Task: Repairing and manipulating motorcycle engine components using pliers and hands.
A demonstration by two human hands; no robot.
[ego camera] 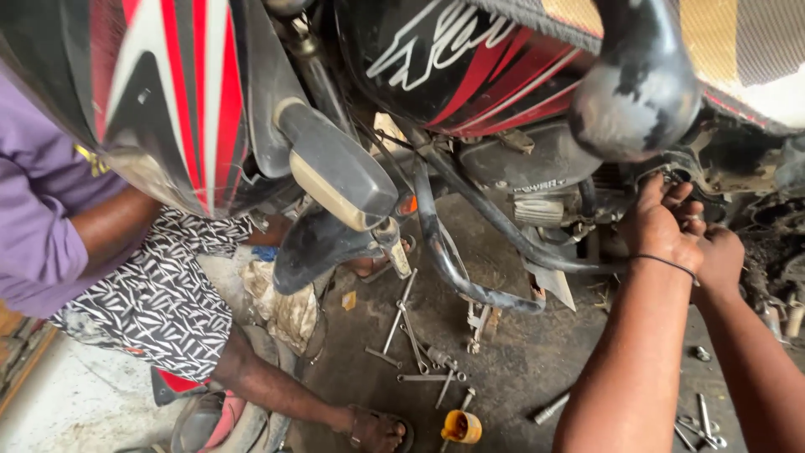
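Head view shows both arms reaching up to the side of a motorbike engine (537, 168). The left hand (658, 226) has its fingers curled against a dark engine part (671, 172) under the seat, but I cannot tell if it is gripping something small. The right hand (721, 256) sits just beside it, a bit lower, and mostly hidden, so I cannot tell if it is open or closed.

It looks like the job is in the middle. Many tools are already out: long spanners (411, 335) lie on the floor well below and left of the hands, and a few bolts (700, 424) lie right under the arms. The engine is not closed up yet, as far as I can see.

A small yellow pot (461, 426) stands on the floor, low and left of the hands. The tank (470, 59) above and left of the hands is black with red and white stripe stickers. Another person in a purple shirt (33, 210) and black-and-white shorts sits far left.
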